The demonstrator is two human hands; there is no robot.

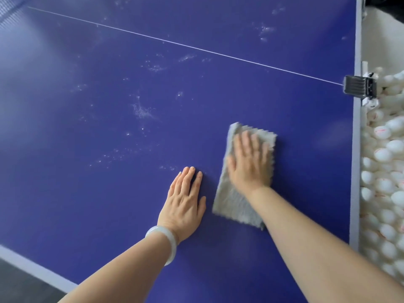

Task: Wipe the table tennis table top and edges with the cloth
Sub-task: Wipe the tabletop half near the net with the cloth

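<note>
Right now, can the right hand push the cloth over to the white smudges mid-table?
Probably yes: the right hand lies flat on the cloth, and only bare table top lies between it and the smudges.

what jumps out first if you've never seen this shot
The big blue table top fills the view, streaked with whitish smudges toward its middle. Lower right, the right hand presses a grey cloth flat, the left hand beside it. White balls pile up beyond the right edge.

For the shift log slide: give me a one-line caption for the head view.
Right hand presses a grey cloth flat on the dusty blue table top while the left hand rests beside it.
</note>
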